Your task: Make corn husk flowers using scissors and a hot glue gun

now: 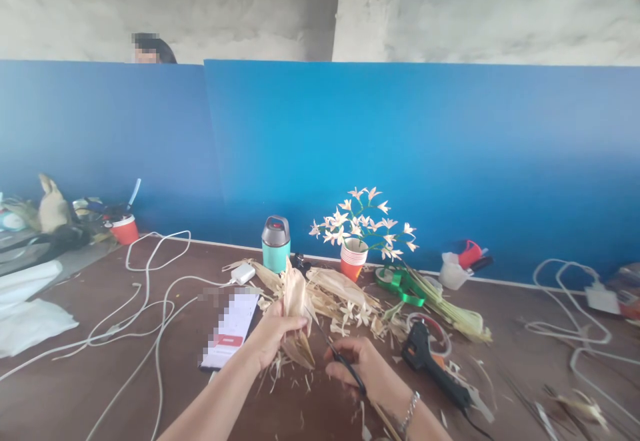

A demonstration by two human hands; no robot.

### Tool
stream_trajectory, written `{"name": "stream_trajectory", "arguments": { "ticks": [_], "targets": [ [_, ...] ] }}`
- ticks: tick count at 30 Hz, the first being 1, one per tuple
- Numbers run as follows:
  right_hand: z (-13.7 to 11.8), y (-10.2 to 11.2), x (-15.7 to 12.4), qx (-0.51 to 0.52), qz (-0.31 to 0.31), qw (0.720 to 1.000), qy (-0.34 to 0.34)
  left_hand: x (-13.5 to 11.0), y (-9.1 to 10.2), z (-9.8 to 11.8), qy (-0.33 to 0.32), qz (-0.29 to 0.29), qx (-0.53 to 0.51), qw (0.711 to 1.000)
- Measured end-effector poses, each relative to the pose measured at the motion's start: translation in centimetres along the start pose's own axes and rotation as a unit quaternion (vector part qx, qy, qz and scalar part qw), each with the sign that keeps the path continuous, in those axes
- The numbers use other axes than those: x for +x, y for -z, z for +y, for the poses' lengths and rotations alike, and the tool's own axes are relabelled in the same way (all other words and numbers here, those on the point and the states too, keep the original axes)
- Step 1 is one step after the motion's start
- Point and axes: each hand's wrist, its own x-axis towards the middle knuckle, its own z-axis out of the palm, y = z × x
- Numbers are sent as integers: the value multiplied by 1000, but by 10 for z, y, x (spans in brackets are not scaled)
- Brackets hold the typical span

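Observation:
In the head view my left hand (276,334) pinches a pale dried corn husk (295,289) and keeps it upright. My right hand (365,367) has its fingers around a pair of dark-handled scissors (342,359), whose blades point up and left to the husk's right edge. I cannot tell whether the blades touch it. More corn husks (336,283) and small husk flowers (350,313) lie just behind my hands, with scraps scattered below. A paper cup (353,267) holds branches of pale husk flowers (367,224).
A glue gun (434,367) and green ribbon (407,287) lie on the right, near a bundle of pale stems (450,311). On the left are a phone (233,331) and white cables (160,301). A teal flask (276,251) stands before the blue partition (400,141); another person is behind it.

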Motion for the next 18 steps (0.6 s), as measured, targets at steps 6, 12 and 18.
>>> {"name": "stream_trajectory", "arguments": {
  "ticks": [6,12,18],
  "targets": [
    [-3,0,0,-7,-5,1000,13,-2,-3,3,-4,34,22,999],
    [-5,0,-2,-13,-6,1000,10,-2,-4,4,-9,33,53,998],
    [-2,1,0,-7,-9,1000,15,-3,-4,3,-14,33,40,999]
  ]
}}
